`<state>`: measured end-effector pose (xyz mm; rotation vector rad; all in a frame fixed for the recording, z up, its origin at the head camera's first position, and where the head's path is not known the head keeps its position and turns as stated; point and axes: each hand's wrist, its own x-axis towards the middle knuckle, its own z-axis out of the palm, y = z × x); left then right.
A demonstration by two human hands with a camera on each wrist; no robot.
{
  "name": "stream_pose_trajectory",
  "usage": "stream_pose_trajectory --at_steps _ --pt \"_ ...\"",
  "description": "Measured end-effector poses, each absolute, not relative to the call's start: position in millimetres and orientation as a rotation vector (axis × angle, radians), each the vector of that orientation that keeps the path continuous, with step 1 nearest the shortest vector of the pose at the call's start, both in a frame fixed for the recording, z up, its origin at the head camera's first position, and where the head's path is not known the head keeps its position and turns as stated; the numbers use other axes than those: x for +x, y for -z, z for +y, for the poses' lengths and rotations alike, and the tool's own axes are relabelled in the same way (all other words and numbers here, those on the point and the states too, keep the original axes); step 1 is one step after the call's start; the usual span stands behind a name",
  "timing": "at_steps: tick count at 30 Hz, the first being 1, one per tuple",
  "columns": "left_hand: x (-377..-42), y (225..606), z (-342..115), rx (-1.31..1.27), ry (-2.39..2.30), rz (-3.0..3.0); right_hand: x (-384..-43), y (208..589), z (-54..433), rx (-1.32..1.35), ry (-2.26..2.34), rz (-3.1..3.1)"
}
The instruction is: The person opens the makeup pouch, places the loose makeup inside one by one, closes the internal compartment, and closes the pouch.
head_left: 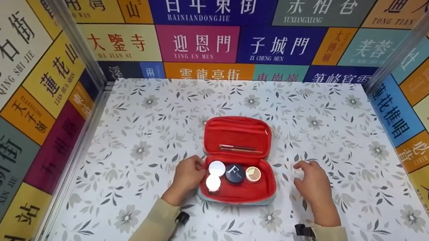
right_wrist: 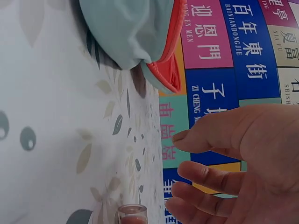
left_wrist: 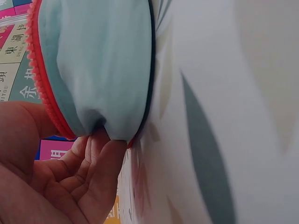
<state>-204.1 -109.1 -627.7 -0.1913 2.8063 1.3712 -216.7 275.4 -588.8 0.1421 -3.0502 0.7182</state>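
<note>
Leftmost, a wall panel (head_left: 12, 53) reads QING SHI JIE. Next, the left hand (head_left: 189, 172) reaches forward, thumb and fingers pinching the left side of the open, red-lined cosmetic case (head_left: 240, 191) on the floral tabletop (head_left: 174, 120). Inside sit an open pale compact (head_left: 214, 182), a dark round compact (head_left: 234, 173) lettered "F" and a three-shade palette (head_left: 253, 174). Rightward, the right hand (head_left: 315, 186) hovers near a clear-ended tube (right_wrist: 132, 213), thumb apart from loosely bent fingers.

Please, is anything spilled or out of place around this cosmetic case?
Nothing looks spilled. One small tube-like item is on the floral tabletop, right of the cosmetic case; odd because the dark round compact and tricolor palette are inside.
</note>
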Motion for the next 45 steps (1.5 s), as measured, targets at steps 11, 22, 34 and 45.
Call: stream_pose_trajectory --at_steps 11,22,34,45 --pt "-204.7 625.6 -108.5 -0.238 -1.387 2.745 -216.0 593.3 296.3 0.140 -0.634 -3.045" --pt "-205.0 624.7 -108.9 -0.253 -1.416 2.699 -213.5 598.9 316.9 0.103 -0.607 -3.087" --pt "-206.5 626.8 -109.8 -0.190 -1.353 2.791 -214.3 602.4 329.1 0.089 -0.599 -3.156" --pt "-205.7 625.5 -109.8 -0.201 -1.377 2.774 -214.4 607.1 328.7 0.099 -0.611 -3.121"
